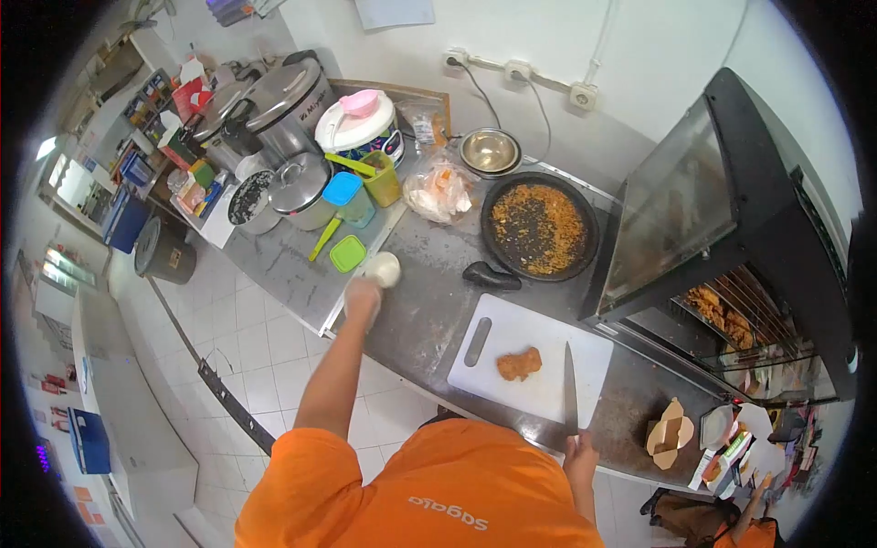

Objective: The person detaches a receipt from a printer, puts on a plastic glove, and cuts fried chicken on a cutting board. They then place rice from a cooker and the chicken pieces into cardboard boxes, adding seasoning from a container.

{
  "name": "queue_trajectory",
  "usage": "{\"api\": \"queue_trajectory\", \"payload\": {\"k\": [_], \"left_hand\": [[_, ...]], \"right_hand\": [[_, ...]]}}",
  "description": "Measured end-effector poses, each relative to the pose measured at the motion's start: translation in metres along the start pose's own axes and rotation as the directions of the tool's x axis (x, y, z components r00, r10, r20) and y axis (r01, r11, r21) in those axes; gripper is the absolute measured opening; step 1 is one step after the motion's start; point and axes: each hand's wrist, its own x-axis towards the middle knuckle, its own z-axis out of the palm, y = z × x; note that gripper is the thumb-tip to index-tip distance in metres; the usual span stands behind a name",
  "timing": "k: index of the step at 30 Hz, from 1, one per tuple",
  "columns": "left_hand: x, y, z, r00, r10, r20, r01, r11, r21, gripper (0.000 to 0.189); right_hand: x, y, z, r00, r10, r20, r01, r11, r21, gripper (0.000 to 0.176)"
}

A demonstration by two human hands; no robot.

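**Steel table: knife lies along the board, left hand far out at a white tub**

Steel table (429, 320) runs along a white wall, with a white cutting board (585, 352) at its near edge. The right hand (580, 454) is closed round the handle of a knife (569, 388). The blade lies flat on the board with its long axis running from 6 to 12 o'clock, tip away from the person. A fried piece (519, 363) sits on the board just beside the blade at about 9 o'clock from it and apart from the steel. From the right hand it lies toward 11 o'clock, and that hand is much the nearer.

The left hand (363, 297) is stretched well out toward 11 o'clock, its fingers against a white round tub (383, 269) just by a green lid (347, 253). Whether they grip the tub or only touch it I cannot tell, since the view there is small. A dark pan (539, 228) of crumbs stands beyond the board at 12 o'clock.
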Motion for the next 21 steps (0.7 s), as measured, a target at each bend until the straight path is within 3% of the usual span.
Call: {"api": "queue_trajectory", "payload": {"k": [2, 4, 5, 6, 7, 9, 11, 13, 15, 16, 18, 21], "left_hand": [[0.006, 0.023, -0.056, 0.98, -0.196, 0.032, 0.198, 0.964, -0.179, 0.04], [0.066, -0.007, -0.037, 0.997, 0.044, 0.067, -0.056, 0.98, 0.19, 0.045], [0.072, 0.008, -0.044, 0.983, -0.174, 0.061, 0.184, 0.957, -0.223, 0.046], [0.068, 0.027, -0.05, 0.917, -0.367, 0.158, 0.387, 0.72, -0.576, 0.048], [0.062, 0.039, -0.041, 0.92, -0.34, 0.197, 0.39, 0.727, -0.565, 0.048], [0.046, 0.062, -0.023, 0.996, -0.087, -0.013, 0.072, 0.896, -0.438, 0.045], [-0.041, 0.113, -0.021, 0.988, 0.152, 0.034, -0.104, 0.807, -0.582, 0.038], [-0.12, 0.156, -0.02, 0.852, 0.453, 0.262, -0.339, 0.859, -0.383, 0.035], [-0.169, 0.173, 0.033, 0.669, 0.74, 0.064, -0.697, 0.656, -0.289, 0.032], [-0.181, 0.184, 0.042, 0.657, 0.751, 0.07, -0.704, 0.644, -0.299, 0.032], [-0.198, 0.203, 0.057, 0.486, 0.811, 0.327, -0.688, 0.585, -0.429, 0.039], [-0.212, 0.204, 0.09, 0.399, 0.885, 0.239, -0.747, 0.465, -0.475, 0.041]], "right_hand": [[0.001, -0.007, 0.004, 0.999, -0.021, -0.038, 0.021, 1.0, -0.012, 0.027], [0.008, -0.004, 0.01, 0.998, -0.04, -0.044, 0.039, 0.999, -0.015, 0.025], [0.007, 0.003, 0.013, 0.997, -0.046, -0.057, 0.046, 0.999, -0.01, 0.024], [0.008, 0.008, 0.016, 0.999, 0.031, -0.025, -0.03, 0.999, 0.02, 0.022], [0.007, -0.01, 0.007, 0.999, -0.028, -0.022, 0.028, 0.999, -0.025, 0.024], [0.007, -0.006, 0.011, 0.999, -0.041, -0.002, 0.04, 0.993, -0.115, 0.028], [0.008, -0.001, 0.013, 0.995, -0.02, 0.094, 0.033, 0.99, -0.135, 0.035], [0.012, -0.027, 0.006, 0.981, 0.145, 0.127, -0.119, 0.973, -0.197, 0.027], [0.019, -0.047, 0.004, 0.993, 0.074, 0.089, -0.055, 0.979, -0.198, 0.028], [0.024, -0.057, 0.003, 0.993, 0.033, 0.112, -0.009, 0.979, -0.204, 0.025], [0.042, -0.081, 0.001, 0.986, -0.027, 0.165, 0.07, 0.964, -0.257, 0.022], [0.069, -0.111, -0.003, 0.97, 0.026, 0.242, 0.066, 0.929, -0.364, 0.021]]}}
